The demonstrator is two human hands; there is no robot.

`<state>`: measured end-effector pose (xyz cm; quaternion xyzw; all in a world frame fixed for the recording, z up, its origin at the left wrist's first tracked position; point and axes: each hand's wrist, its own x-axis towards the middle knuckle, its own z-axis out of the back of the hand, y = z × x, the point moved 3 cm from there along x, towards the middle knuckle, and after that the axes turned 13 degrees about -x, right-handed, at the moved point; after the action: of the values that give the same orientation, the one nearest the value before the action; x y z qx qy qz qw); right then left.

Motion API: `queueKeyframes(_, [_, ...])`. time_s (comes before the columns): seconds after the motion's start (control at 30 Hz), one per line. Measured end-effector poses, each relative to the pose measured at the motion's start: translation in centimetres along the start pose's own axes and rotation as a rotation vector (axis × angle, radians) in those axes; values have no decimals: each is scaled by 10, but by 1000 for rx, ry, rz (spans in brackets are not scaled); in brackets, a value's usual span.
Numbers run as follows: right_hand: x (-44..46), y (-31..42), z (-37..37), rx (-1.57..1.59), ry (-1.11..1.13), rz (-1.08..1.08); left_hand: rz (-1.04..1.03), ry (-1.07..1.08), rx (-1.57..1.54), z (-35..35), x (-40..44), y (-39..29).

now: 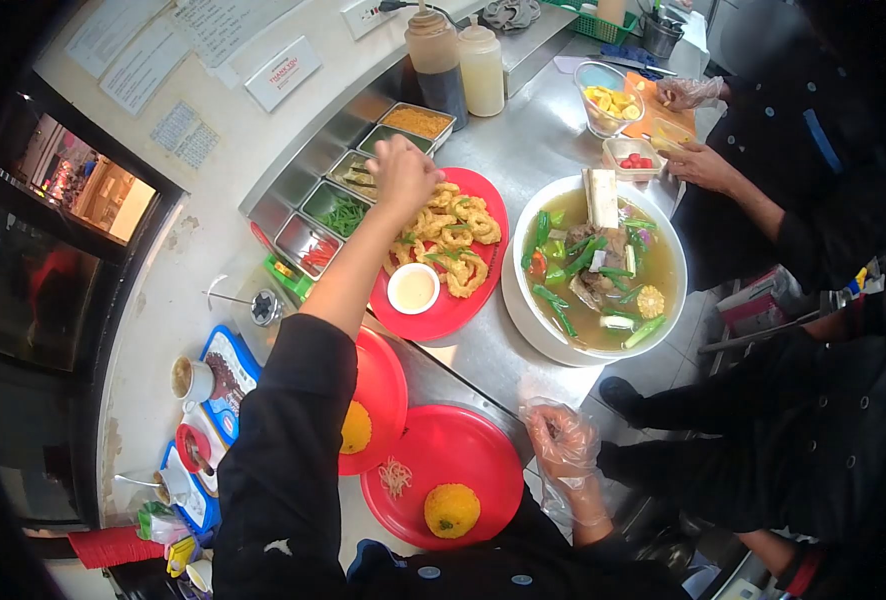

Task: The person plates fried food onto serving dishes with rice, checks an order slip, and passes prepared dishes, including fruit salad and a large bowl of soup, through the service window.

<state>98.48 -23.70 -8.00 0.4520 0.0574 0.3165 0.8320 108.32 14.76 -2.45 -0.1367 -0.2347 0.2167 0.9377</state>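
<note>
My left hand reaches over the upper left of a red plate of fried battered rings. Its fingers are bent and drawn together, with the tips hidden. Green slivers lie on the rings, beside a small white cup of pale sauce. In a loose clear plastic glove, my right hand hangs by the counter edge. Its fingers are curled, and what they hold, if anything, is hidden. It is nearest to another red plate with a yellow rice mound and pale shreds.
A large white bowl of soup with a bone and vegetables stands right of the rings. Metal garnish trays line the wall beneath two squeeze bottles. Across the counter, a co-worker's hands are over an orange board.
</note>
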Motion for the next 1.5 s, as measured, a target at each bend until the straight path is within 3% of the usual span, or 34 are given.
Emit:
queueKeyframes(0.07, [-2, 0, 0, 19, 15, -40, 100, -145, -147, 11, -2, 2])
queueKeyframes(0.17, [2, 4, 2, 31, 39, -54, 102, -6, -111, 9, -14, 5])
queueKeyframes(0.43, [2, 8, 6, 2, 40, -40, -65, 18, 19, 14, -50, 0])
queueKeyframes(0.53, [4, 7, 8, -24, 35, -38, -100, -108, 15, 33, -70, -4])
queueKeyframes(0.6, [2, 4, 9, -23, 38, -40, -24, -210, -77, 55, -99, -9])
queueKeyframes(0.73, [-2, 7, 9, 14, 26, -43, 91, -221, -207, 75, -182, -9])
queueKeyframes(0.97, [-28, 38, 22, -73, -46, -35, 293, -130, -314, 122, -327, -26])
queueKeyframes(1.03, [-43, 46, 23, -201, -47, 57, 292, -192, -346, 136, -359, -29])
queueKeyframes(1.07, [-52, 34, 16, -161, 129, -48, 300, -242, -362, 144, -372, -29])
queueKeyframes(1.1, [-59, 42, 21, -166, 125, -42, 297, -249, -366, 153, -383, -29])
queueKeyframes(1.17, [-70, 58, 26, -654, 284, -31, 367, -229, -509, 169, -407, -30])
queueKeyframes(1.2, [-80, 66, 28, -734, 221, 113, 376, -219, -514, 177, -416, -33])
queueKeyframes(1.23, [-89, 68, 29, -638, 89, 54, 362, -219, -532, 187, -423, -37])
queueKeyframes(1.33, [-118, 40, 23, -681, 93, 1, 356, -213, -535, 200, -464, -36])
queueKeyframes(1.4, [-141, 37, 23, -828, -129, 279, 349, -208, -524, 201, -486, -32])
queueKeyframes(1.43, [-151, 37, 29, -831, -135, 279, 364, -177, -521, 198, -499, -30])
queueKeyframes(1.5, [-169, 29, 34, -884, 231, 54, 375, -148, -522, 194, -521, -29])
